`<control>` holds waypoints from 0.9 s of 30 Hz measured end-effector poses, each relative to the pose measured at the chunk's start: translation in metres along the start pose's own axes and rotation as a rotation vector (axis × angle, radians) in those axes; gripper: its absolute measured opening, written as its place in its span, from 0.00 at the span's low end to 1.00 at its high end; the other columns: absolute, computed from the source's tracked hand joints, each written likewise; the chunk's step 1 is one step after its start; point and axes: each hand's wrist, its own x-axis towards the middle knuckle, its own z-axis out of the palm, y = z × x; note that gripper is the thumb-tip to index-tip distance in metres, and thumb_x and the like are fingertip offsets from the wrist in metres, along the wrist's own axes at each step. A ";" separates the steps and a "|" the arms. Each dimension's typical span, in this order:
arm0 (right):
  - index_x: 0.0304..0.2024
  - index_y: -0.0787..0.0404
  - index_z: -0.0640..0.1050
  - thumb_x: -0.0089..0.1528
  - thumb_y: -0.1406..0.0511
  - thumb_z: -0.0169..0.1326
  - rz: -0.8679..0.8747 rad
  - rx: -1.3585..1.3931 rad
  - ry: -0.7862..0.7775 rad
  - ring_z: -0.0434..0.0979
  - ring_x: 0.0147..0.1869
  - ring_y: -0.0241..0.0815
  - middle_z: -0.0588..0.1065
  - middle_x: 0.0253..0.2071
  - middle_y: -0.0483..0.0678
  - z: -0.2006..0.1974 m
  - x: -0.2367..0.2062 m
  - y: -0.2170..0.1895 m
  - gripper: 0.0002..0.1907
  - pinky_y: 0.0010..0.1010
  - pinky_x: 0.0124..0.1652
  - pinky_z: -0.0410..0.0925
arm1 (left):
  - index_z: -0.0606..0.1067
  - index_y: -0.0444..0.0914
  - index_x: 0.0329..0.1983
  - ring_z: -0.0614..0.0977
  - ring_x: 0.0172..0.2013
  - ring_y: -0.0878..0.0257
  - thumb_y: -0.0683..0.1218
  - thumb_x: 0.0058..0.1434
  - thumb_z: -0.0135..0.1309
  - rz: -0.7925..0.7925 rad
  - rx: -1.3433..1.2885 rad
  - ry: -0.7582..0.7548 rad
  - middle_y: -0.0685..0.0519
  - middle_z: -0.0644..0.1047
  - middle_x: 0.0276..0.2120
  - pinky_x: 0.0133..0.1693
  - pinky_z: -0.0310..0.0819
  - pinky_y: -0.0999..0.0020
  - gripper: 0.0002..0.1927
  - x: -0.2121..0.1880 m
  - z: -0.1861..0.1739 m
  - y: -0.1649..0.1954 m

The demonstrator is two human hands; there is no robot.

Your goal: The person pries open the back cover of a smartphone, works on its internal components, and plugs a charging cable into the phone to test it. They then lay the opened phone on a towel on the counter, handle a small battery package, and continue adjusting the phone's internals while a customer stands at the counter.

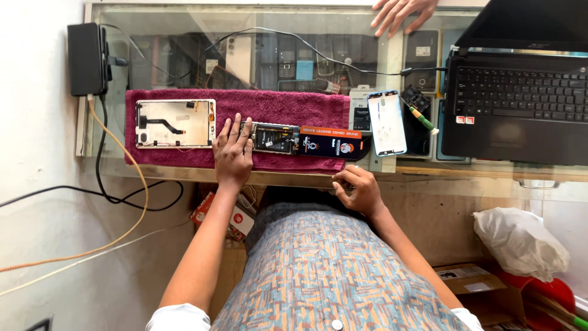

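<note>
My left hand [233,153] lies flat on the maroon towel [288,104], its fingers spread and touching the left end of an opened phone [274,137] with its battery showing. My right hand [360,190] rests at the counter's front edge with fingers curled; it holds nothing that I can see. A dark box with an orange stripe [334,143] lies just right of the opened phone. A white phone back frame [175,123] sits on the towel's left end. A white phone back cover with a blue rim [386,122] lies right of the towel.
An open black laptop [517,98] fills the right of the glass counter [245,24]. Another person's hand [401,13] rests at the far edge. A black box with cables [86,58] hangs at the left. A white bag [520,242] and cardboard boxes lie below right.
</note>
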 end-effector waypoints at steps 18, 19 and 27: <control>0.33 0.65 0.80 0.57 0.72 0.59 0.012 -0.015 -0.012 0.76 0.29 0.42 0.74 0.28 0.49 0.006 -0.007 0.009 0.02 0.31 0.31 0.70 | 0.67 0.53 0.73 0.63 0.73 0.55 0.53 0.75 0.41 0.020 0.030 0.025 0.56 0.64 0.74 0.71 0.50 0.57 0.24 -0.001 0.006 -0.010; 0.32 0.65 0.80 0.56 0.72 0.60 0.022 -0.020 -0.006 0.76 0.28 0.42 0.74 0.27 0.49 0.007 -0.007 0.009 0.02 0.31 0.30 0.70 | 0.67 0.52 0.73 0.63 0.73 0.54 0.53 0.75 0.41 0.032 0.029 0.027 0.55 0.64 0.74 0.71 0.50 0.57 0.24 0.000 0.006 -0.010; 0.32 0.64 0.81 0.56 0.72 0.60 0.001 -0.034 0.008 0.77 0.28 0.40 0.74 0.27 0.48 0.010 -0.005 0.009 0.02 0.29 0.30 0.70 | 0.68 0.54 0.72 0.64 0.72 0.54 0.52 0.73 0.41 -0.020 -0.025 0.009 0.55 0.66 0.73 0.70 0.53 0.57 0.24 -0.003 0.000 -0.010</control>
